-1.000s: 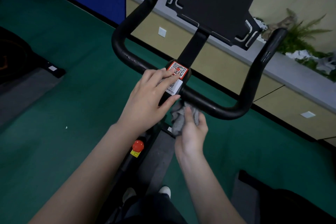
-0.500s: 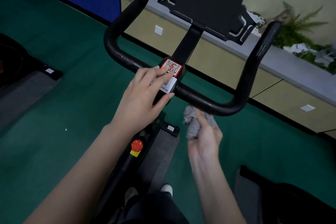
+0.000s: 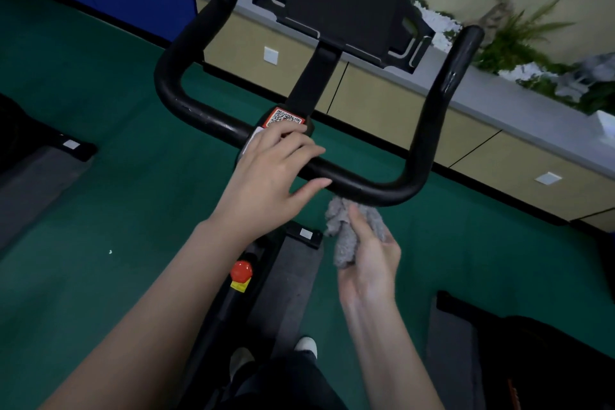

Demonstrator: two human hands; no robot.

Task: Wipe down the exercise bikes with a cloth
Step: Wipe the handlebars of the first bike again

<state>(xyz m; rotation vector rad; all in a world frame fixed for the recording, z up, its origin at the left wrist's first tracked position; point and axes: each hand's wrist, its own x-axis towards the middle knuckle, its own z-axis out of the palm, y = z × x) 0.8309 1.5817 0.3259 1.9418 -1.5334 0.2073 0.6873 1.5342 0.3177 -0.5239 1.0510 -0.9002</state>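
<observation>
Left hand (image 3: 266, 176) resting on handlebar (image 3: 372, 188), fingers relaxed. Right hand (image 3: 372, 260) gripping cloth (image 3: 344, 243), cloth touching handlebar underside. Bike (image 3: 303, 90) standing on green floor (image 3: 100, 203), ledge (image 3: 482, 93) behind.

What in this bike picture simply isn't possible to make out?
All in the head view:
- QR sticker: lower part covered by left hand; code too small to read.
- Handlebar: left tip cut off by top edge.
- Cloth: partly hidden inside right hand.
- Device holder: top cut off by the edge.
</observation>
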